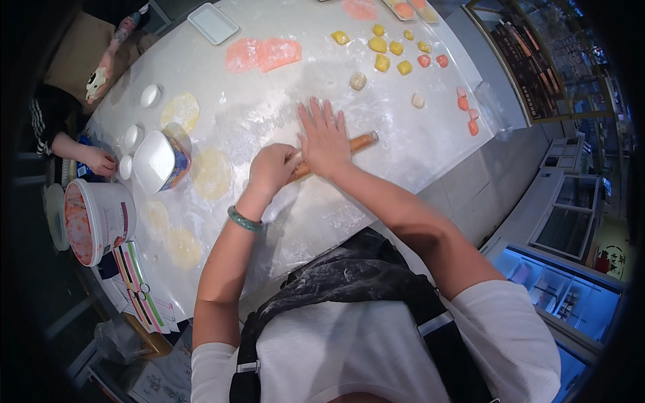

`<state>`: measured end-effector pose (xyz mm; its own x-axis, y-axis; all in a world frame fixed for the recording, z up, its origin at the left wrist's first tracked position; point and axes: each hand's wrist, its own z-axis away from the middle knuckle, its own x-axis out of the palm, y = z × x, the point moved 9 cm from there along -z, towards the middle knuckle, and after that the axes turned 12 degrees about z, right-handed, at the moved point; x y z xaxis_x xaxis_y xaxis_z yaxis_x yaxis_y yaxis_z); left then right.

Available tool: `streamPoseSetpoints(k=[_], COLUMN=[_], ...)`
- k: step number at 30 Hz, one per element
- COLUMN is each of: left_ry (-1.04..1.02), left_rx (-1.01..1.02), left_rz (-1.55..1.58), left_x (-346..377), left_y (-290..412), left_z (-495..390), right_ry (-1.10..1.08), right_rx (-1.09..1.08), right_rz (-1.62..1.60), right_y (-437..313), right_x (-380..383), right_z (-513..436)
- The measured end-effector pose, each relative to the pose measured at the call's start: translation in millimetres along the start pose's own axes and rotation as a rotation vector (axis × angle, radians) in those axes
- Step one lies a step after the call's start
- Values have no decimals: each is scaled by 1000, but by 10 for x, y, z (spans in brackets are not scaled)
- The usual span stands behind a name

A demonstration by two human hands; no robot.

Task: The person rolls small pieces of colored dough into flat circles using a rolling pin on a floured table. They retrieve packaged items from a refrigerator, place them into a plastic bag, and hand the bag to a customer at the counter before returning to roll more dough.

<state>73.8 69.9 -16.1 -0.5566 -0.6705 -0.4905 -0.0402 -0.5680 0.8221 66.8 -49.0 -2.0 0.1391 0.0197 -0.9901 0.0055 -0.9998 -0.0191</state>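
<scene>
A wooden rolling pin (362,142) lies slanted on the floured work table, under both hands. My left hand (272,167) has its fingers curled at the pin's near-left end, with the thumb on it. My right hand (325,138) rests flat across the pin's middle, fingers spread and pointing away. Whatever is beneath the pin is hidden by my hands. Beyond them lies a pale dough lump (358,81), with yellow dough lumps (378,44) farther off. Flat yellow dough rounds (212,174) lie to the left, and pink dough sheets (279,54) lie at the far side.
A white tub (154,162) and small white cups (150,95) stand at left, near another person's hand (101,160). A bucket of pink contents (113,216) sits by the left edge. A white tray (212,23) lies far left; red dough pieces (463,103) lie right.
</scene>
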Motion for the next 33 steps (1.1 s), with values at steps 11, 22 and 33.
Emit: streamPoseSetpoints(k=[11,22,33], left_ry=[132,236,181], left_rx=[66,105,100], left_rz=[237,337,173], left_x=[-151,-341,-522], left_y=[-5,12,-71], left_z=[93,144,-92], right_ry=[-109,-280,-73], right_rx=[-81,-126,-79], right_rz=[33,112,24], right_y=[-80,-198,-309], right_x=[-151,9,-257], right_z=[460,580,247])
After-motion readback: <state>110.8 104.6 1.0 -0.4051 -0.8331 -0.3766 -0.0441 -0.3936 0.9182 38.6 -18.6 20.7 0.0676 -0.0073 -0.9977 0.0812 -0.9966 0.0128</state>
